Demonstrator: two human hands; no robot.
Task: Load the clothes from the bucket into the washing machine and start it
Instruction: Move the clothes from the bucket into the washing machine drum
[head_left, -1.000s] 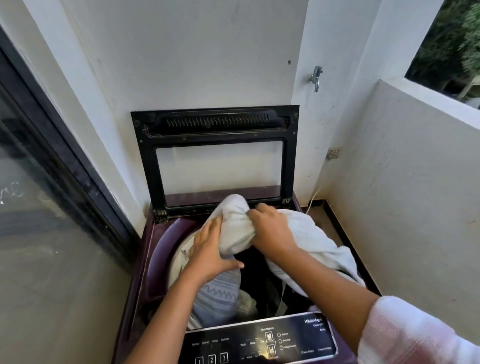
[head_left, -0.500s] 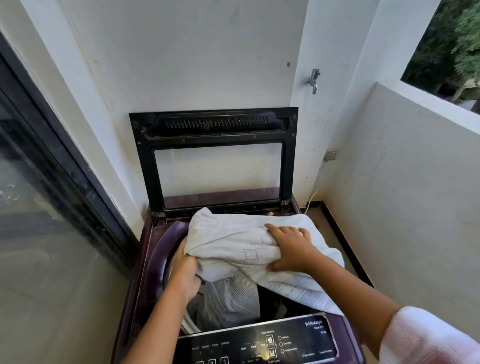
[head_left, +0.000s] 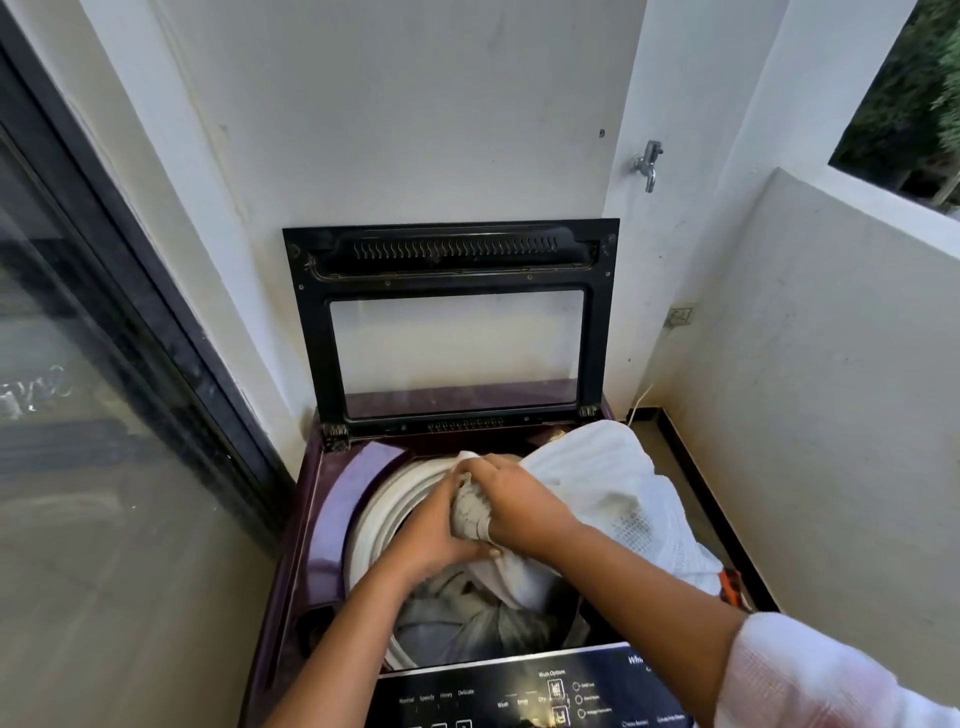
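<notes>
Soft cloth (head_left: 608, 483) over the drum (head_left: 382, 506).
My left hand (head_left: 431, 525) and right hand (head_left: 519, 499) clutch its bunched end; it looks light, floppy.

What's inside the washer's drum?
Crumpled grey clothes lie inside; a white cloth, gripped by the left hand and right hand, hangs partly in. Anything beneath is covered.

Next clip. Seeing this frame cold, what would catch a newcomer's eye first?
The two hands at the centre: the left hand and right hand both grip a bunched white cloth over the open purple washing machine, its bulk draped over the right edge. Behind them the black-framed lid stands upright against the wall; grey clothes already lie in the drum.
</notes>
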